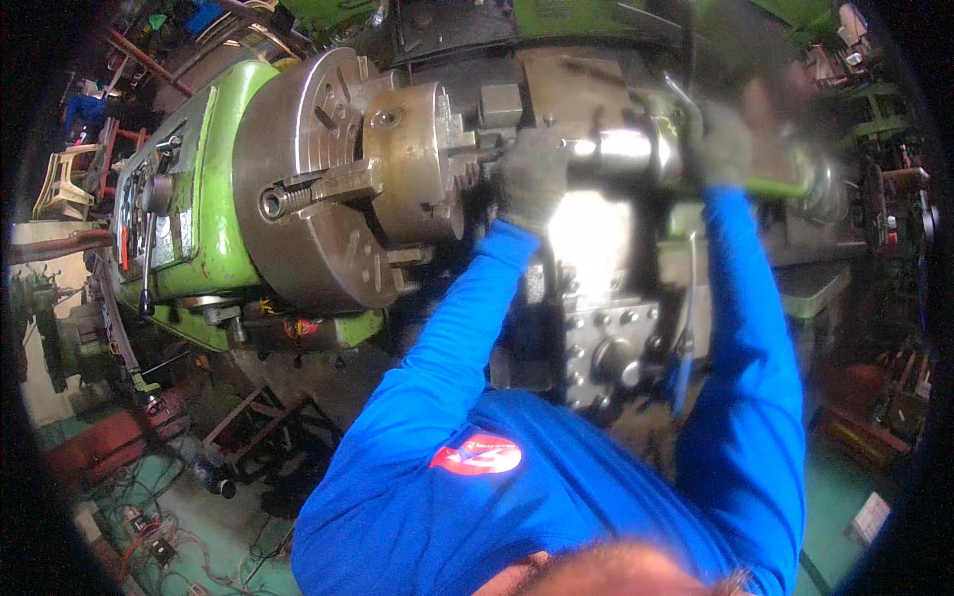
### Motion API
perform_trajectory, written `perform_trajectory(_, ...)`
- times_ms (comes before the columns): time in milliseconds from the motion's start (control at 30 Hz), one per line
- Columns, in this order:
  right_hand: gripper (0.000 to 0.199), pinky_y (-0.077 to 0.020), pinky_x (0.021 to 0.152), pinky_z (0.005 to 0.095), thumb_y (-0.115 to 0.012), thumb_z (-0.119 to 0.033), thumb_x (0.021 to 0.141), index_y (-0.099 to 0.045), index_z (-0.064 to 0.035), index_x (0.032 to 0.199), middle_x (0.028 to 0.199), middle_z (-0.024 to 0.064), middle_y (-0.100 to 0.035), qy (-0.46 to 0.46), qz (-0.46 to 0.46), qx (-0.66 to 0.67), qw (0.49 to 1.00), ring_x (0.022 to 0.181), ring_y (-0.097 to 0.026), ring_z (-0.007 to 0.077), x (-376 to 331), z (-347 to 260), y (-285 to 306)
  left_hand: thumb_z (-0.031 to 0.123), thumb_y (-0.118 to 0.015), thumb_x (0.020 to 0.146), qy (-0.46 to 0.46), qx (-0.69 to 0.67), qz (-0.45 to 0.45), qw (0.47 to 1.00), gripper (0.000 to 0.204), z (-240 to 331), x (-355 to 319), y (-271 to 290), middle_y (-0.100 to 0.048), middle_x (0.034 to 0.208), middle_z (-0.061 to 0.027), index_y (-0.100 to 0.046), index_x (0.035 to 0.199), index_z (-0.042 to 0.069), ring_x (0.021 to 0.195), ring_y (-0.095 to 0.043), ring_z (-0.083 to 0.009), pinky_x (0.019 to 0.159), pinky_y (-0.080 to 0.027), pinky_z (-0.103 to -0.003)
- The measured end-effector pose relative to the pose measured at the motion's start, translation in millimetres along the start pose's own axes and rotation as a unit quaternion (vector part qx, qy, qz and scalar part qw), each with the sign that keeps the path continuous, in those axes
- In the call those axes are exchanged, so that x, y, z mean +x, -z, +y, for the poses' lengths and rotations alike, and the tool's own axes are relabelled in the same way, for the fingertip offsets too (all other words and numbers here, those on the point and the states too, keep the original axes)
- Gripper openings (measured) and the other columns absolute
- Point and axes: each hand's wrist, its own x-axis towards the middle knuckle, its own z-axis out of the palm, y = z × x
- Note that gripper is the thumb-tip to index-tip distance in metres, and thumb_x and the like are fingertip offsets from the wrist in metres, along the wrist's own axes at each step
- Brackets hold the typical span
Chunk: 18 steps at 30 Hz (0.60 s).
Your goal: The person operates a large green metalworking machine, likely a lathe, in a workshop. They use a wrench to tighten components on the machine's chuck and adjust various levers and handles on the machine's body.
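The bright steel cylindrical workpiece (624,147) sits in the upper middle of the view, extending rightward from the round grey steel lathe chuck (328,179) with its stepped jaws. The left hand (532,177), in a grey work glove, rests at the chuck end of the workpiece; its fingers curl round the metal there, though blur prevents telling how firmly. The right hand (723,147), also gloved in grey, is clenched on a green-handled bar (773,185) at the far right end; motion blur obscures the exact grip.

Hazards noted:
- The left glove lies just beside the chuck jaws; if the chuck turns, loose fabric could catch and draw the hand in.
- The long blue sleeves (452,328) cross close over the grey carriage block (606,348) and risk snagging on its bolts.
- A slip of the right hand under force could drive the knuckles into nearby metal edges.
- The green lathe headstock (184,214) carries levers at the left, within reach of an accidental knock.
- Clutter on the green floor (174,517) below threatens footing.
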Motion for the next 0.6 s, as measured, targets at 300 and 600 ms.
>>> perform_trajectory(300,0.039,-0.0493,0.085,0.0536,-0.050,-0.043,0.101,-0.067,-0.0081,0.093,0.098,0.0188,-0.068,0.004,0.012,-0.005,1.000,0.098,-0.063,0.0407,-1.3,-0.3,1.1,0.021,-0.077,0.087,0.142,-0.146,0.062,0.977,0.025,18.9,6.7,14.6,-0.067,0.104,-0.0134,-0.071,0.105,0.005,0.091,-0.064,-0.0344,0.083,-0.052,-0.046)
perform_trajectory(600,0.040,-0.0494,0.086,0.0536,-0.049,-0.043,0.102,-0.067,-0.0084,0.094,0.097,0.0184,-0.068,0.000,0.003,-0.004,1.000,0.097,-0.063,0.0410,-2.2,4.4,-2.8,0.021,-0.079,0.085,0.046,-0.138,0.075,0.986,0.026,13.3,7.0,20.1,-0.063,0.095,-0.0143,-0.069,0.103,0.006,0.092,-0.062,-0.0332,0.083,-0.051,-0.044)
